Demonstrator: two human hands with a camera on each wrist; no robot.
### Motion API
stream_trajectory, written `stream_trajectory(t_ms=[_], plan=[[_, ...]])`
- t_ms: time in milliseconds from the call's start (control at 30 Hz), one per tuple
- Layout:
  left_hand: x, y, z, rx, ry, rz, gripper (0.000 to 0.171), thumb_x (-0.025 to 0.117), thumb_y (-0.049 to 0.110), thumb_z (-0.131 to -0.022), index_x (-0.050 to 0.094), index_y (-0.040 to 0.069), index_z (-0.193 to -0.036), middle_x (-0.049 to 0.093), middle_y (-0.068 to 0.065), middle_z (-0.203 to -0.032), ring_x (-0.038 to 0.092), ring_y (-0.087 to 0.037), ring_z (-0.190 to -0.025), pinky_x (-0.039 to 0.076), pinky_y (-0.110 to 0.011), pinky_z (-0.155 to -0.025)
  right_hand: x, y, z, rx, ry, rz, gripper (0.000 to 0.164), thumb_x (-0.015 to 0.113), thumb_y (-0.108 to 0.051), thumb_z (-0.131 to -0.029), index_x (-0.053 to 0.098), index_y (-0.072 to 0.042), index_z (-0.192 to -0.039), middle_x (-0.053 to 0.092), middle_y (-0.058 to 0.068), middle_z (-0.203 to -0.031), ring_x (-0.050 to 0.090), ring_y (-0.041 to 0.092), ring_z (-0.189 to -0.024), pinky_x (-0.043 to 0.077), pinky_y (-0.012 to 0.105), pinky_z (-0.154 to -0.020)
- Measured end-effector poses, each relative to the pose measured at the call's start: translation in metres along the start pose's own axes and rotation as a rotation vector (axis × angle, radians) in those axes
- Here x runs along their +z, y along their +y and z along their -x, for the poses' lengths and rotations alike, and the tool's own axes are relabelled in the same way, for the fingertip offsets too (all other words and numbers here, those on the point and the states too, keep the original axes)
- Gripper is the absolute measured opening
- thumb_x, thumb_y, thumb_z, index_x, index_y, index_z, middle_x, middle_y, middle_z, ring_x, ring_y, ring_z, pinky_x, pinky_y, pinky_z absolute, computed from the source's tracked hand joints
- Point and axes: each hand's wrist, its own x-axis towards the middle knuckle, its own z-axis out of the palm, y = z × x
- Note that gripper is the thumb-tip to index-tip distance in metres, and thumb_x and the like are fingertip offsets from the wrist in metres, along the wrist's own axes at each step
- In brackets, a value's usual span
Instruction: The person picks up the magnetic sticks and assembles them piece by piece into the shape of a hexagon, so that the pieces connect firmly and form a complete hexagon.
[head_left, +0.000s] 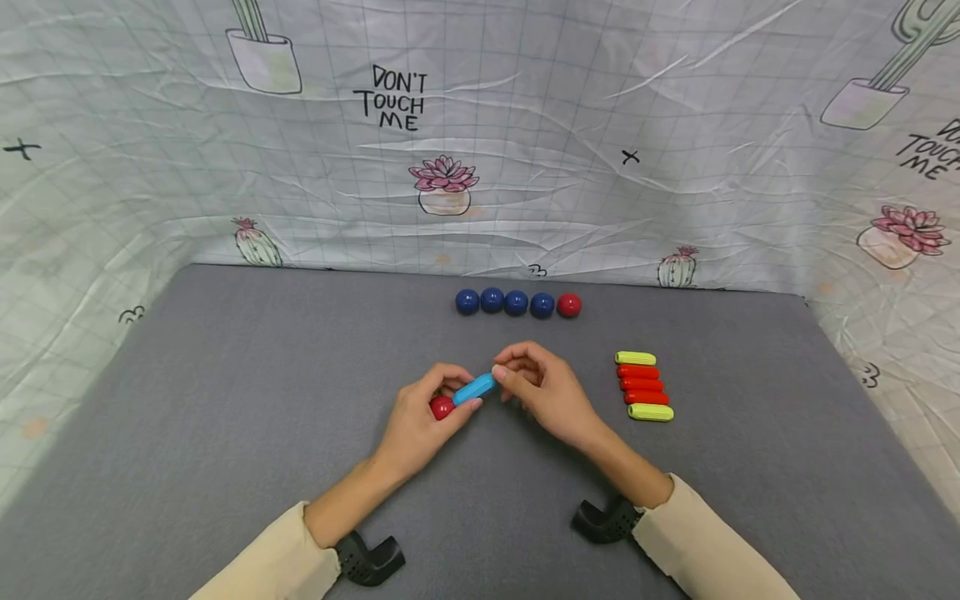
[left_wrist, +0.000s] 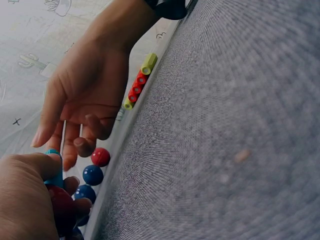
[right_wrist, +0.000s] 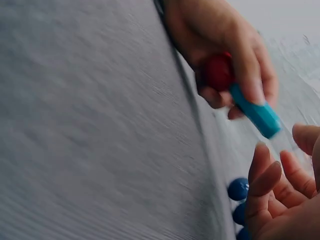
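My left hand (head_left: 416, 421) holds a light blue rod (head_left: 474, 389) between thumb and fingers. A red ball (head_left: 442, 407) sits at the rod's lower end, partly covered by the same hand. Close to the rod's other end is my right hand (head_left: 546, 390). Its fingers are loosely bent, and the right wrist view shows a small gap between them and the rod (right_wrist: 257, 114). Nothing lies in the right palm. Behind both hands, several dark blue balls (head_left: 516, 302) and a red ball (head_left: 569, 305) form a row.
To the right lies a stack of rods: three red rods (head_left: 642, 385) between a yellow-green rod (head_left: 635, 358) at the back and another yellow-green rod (head_left: 651, 412) in front. A grey tabletop (head_left: 247, 417) spreads under everything. Printed cloth (head_left: 540, 108) hangs along its back and sides.
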Motion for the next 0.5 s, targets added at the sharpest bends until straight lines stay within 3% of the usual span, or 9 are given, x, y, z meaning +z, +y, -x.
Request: stream_trajectory(t_ms=[267, 500], plan=[[-0.001, -0.01, 0.003, 0.01, 0.001, 0.011, 0.026, 0.074, 0.009, -0.085, 0.064, 0.01, -0.108, 0.066, 0.0, -0.094, 0.062, -0.012, -0.079, 0.052, -0.027, -0.068, -0.02, -0.022, -0.015, 0.012, 0.202, 0.042, 0.024, 0.061, -0.015, -0.096, 0.059, 0.002, -0.113, 0.061, 0.023, -0.1, 0.058, 0.042, -0.078, 0.048, 0.038, -0.059], [0.0, -0.01, 0.002, 0.026, 0.019, 0.005, 0.028, 0.074, 0.006, -0.084, 0.065, 0.009, -0.11, 0.068, 0.0, -0.097, 0.062, -0.012, -0.077, 0.052, -0.027, -0.068, -0.035, -0.005, -0.034, 0.025, 0.352, 0.08, 0.026, 0.064, -0.022, -0.094, 0.061, -0.005, -0.113, 0.063, 0.015, -0.092, 0.059, 0.039, -0.079, 0.045, 0.026, -0.055]])
